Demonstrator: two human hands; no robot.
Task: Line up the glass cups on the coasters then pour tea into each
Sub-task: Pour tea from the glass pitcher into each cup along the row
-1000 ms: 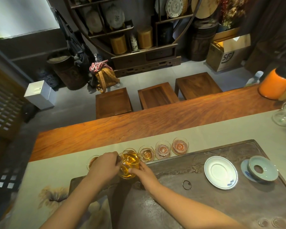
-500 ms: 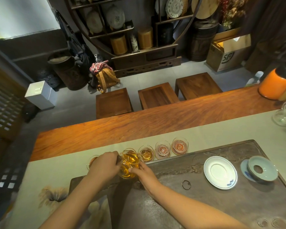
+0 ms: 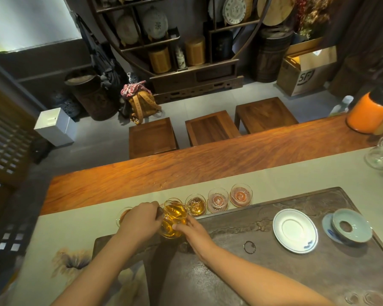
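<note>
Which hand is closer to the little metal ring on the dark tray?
The right hand. It holds the side of the glass pitcher of tea, with the ring lying off to its right on the tray. The left hand grips the pitcher's far side, farther from the ring.

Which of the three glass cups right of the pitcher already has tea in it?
The cup right beside the pitcher's spout: it holds amber tea, while the two cups farther right look empty.

We see a glass pitcher [image 3: 173,219] of amber tea tilted over a row of small glass cups (1 at left half hidden); the nearest cup [image 3: 195,206] holds tea, 2 cups on pink coasters [image 3: 217,206] look unfilled.
</note>
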